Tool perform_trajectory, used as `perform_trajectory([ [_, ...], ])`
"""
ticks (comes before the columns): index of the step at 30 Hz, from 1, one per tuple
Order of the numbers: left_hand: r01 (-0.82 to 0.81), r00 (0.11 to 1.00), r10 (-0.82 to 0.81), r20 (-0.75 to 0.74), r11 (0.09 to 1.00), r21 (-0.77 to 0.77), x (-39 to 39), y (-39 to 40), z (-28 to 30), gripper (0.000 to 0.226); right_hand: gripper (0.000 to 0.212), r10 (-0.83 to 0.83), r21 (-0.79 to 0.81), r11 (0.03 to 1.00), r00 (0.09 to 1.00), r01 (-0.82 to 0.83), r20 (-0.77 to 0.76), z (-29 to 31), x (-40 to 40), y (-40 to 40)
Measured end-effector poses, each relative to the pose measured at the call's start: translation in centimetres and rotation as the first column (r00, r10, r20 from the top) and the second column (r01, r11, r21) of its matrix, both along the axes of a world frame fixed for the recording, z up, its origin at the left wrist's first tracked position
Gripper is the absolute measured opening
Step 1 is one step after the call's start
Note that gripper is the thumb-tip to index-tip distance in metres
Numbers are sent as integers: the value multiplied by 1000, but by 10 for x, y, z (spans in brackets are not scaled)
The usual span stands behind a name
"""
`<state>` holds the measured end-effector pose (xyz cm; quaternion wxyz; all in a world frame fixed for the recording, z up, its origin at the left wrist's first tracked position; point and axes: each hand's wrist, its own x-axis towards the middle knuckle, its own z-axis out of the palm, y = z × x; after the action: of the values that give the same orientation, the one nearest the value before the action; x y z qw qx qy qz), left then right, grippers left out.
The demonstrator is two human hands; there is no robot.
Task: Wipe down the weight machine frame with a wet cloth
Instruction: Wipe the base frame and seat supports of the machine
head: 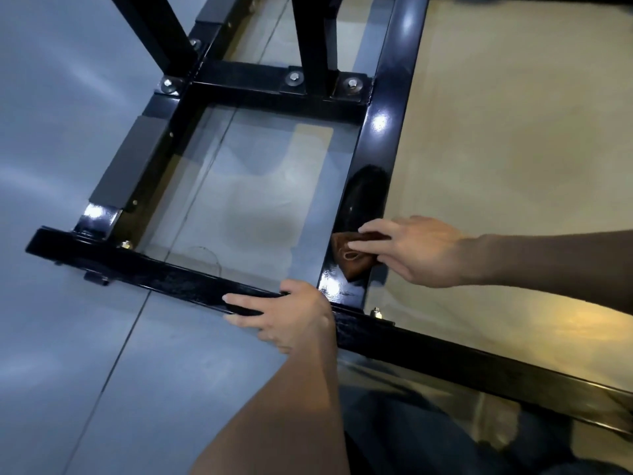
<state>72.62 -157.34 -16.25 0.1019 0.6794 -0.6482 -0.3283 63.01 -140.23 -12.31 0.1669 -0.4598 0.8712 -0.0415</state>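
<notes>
The weight machine's glossy black base frame [380, 138] lies on the floor as a rectangle of bars with bolted uprights at the far end. My right hand [414, 250] presses a small brown cloth [352, 257] flat onto the right side bar, close to its joint with the near crossbar. The fingers cover part of the cloth. My left hand [287, 315] grips the near crossbar [164, 269] just left of that joint, fingers wrapped over its top. The bar around the cloth shines wet.
Grey floor tiles lie to the left and inside the frame; a beige floor area [513, 132] lies to the right. Two black uprights [315, 39] rise at the far end beside bolts and plates. My knee in dark trousers [428, 426] is below the crossbar.
</notes>
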Motion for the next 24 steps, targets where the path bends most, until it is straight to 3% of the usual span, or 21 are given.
perform_trajectory([
  [4, 0, 1000, 1, 17, 1000, -2, -1, 0, -2, 88, 56, -288, -92, 956, 952, 279, -105, -20, -31, 8],
  [7, -10, 1000, 10, 26, 1000, -8, -1, -2, -3, 88, 52, -465, -181, 876, 883, 447, -68, -28, -30, -7],
  [9, 3, 1000, -3, 27, 1000, -1, 0, -2, -5, 88, 50, -402, -234, 893, 915, 384, -33, -33, -8, -17],
  [12, 19, 1000, -20, 21, 1000, 15, 2, -2, -6, 86, 46, -157, -287, 949, 984, 128, -79, -41, 35, -19],
  [15, 7, 1000, -7, 1, 1000, 10, 1, -2, -5, 83, 46, 108, -216, 967, 983, -138, -146, -35, 31, -12],
  [17, 8, 1000, -8, -1, 1000, 6, 1, -2, -5, 83, 51, 169, -159, 966, 964, -203, -206, -36, -1, -4],
  [19, 15, 1000, -15, 0, 1000, 6, 2, -2, -6, 83, 52, -41, -186, 983, 969, -5, -244, -33, -32, 1],
  [21, 14, 1000, -14, -4, 1000, 10, 2, -3, -6, 83, 49, -340, -200, 931, 923, 304, -182, -28, -51, -5],
  [22, 12, 1000, -12, -7, 1000, 11, 2, -3, -6, 83, 48, -429, -201, 894, 893, 400, -135, -28, -51, -10],
  [24, 17, 1000, -17, -10, 1000, 9, 3, -2, -7, 83, 47, -466, -225, 869, 881, 441, -75, -29, -34, -20],
])
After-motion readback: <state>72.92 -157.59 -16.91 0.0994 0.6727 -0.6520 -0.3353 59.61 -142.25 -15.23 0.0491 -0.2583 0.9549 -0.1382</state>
